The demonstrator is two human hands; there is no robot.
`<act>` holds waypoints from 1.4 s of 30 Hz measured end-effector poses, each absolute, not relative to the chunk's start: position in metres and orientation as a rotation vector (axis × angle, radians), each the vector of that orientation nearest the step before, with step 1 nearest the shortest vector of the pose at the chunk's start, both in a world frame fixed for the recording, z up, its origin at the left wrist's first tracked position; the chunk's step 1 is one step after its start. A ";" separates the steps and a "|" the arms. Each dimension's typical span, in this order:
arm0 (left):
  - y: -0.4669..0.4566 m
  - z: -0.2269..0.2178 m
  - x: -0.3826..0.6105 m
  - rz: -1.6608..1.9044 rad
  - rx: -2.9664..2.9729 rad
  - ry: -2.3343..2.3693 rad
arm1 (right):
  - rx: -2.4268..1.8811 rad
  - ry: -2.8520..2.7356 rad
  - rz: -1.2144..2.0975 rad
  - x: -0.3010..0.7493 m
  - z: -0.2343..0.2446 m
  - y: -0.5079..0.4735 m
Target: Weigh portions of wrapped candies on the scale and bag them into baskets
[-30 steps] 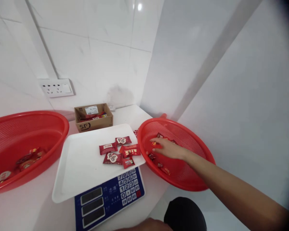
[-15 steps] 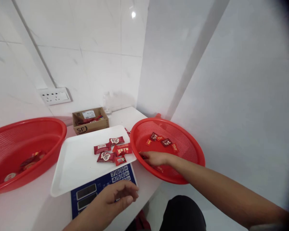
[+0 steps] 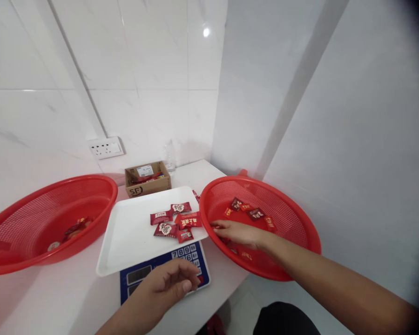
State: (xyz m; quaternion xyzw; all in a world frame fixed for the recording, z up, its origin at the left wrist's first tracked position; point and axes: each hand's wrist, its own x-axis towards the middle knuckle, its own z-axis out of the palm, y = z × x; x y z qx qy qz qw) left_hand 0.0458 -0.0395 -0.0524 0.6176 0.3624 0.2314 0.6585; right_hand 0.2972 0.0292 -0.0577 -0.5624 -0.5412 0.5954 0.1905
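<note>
My right hand (image 3: pixel 239 232) reaches into the red plastic basket (image 3: pixel 312 232) on the right. Its fingers are stretched out over wrapped candies by the near left wall, partly hidden there. Other wrapped candies (image 3: pixel 256 214) lie on the basket floor. My left hand (image 3: pixel 172 281) hovers, loosely curled and open with nothing in it, over the keypad of a blue digital scale (image 3: pixel 139 275). On the scale sits a white tray (image 3: pixel 125 232) bearing several candies, among them a dark red wrapped one (image 3: pixel 165 230) and a bright red one (image 3: pixel 189 219).
A second red basket (image 3: pixel 106 186) with wrapped items stands at the left. Behind the tray are a small cardboard box (image 3: pixel 148 187) and a clear bottle (image 3: pixel 169 156). The white table (image 3: pixel 73 288) meets tiled walls; a socket panel (image 3: pixel 106 148) is mounted there.
The whole view has shifted, so things sit farther right. My right hand stays in the basket, its fingers now straighter and more visible. My left hand remains over the scale.
</note>
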 end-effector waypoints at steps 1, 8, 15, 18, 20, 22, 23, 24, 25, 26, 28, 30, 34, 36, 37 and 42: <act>-0.039 -0.053 0.045 0.532 1.396 0.824 | -1.565 -1.505 1.670 0.298 -0.055 0.028; -0.033 -0.053 0.044 0.558 1.387 0.879 | -1.448 -1.487 1.635 0.303 -0.047 0.019; -0.034 -0.053 0.048 0.563 1.394 0.873 | -1.444 -1.449 1.476 0.301 -0.043 0.019; -0.033 -0.057 0.048 0.581 1.401 0.860 | -1.429 -1.460 1.346 0.296 -0.034 0.015; -0.032 -0.060 0.049 0.611 1.410 0.872 | -1.358 -1.481 1.313 0.290 -0.026 0.010; -0.031 -0.063 0.050 0.659 1.405 0.905 | -1.266 -1.519 1.312 0.283 -0.018 0.001; -0.031 -0.063 0.051 0.682 1.401 0.921 | -1.227 -1.541 1.315 0.279 -0.014 -0.004; -0.031 -0.063 0.052 0.701 1.399 0.936 | -1.198 -1.566 1.319 0.275 -0.010 -0.009; -0.031 -0.063 0.053 0.716 1.403 0.943 | -1.174 -1.594 1.320 0.271 -0.008 -0.014; -0.031 -0.061 0.054 0.730 1.412 0.939 | -1.153 -1.629 1.314 0.267 -0.005 -0.020; -0.032 -0.058 0.057 0.745 1.431 0.894 | -1.119 -1.721 1.298 0.260 -0.003 -0.030; -0.033 -0.054 0.061 0.737 1.448 0.822 | -1.086 -1.835 1.276 0.254 -0.003 -0.040; -0.034 -0.050 0.066 0.749 1.488 0.785 | -1.090 -1.970 1.188 0.247 -0.008 -0.052; -0.035 -0.049 0.066 0.789 1.520 0.811 | -1.155 -1.919 1.156 0.245 -0.012 -0.054; -0.035 -0.049 0.066 0.804 1.538 0.822 | -1.202 -1.871 1.145 0.244 -0.014 -0.054; -0.042 -0.045 0.065 0.866 1.625 0.863 | -1.349 -1.675 1.155 0.244 -0.023 -0.056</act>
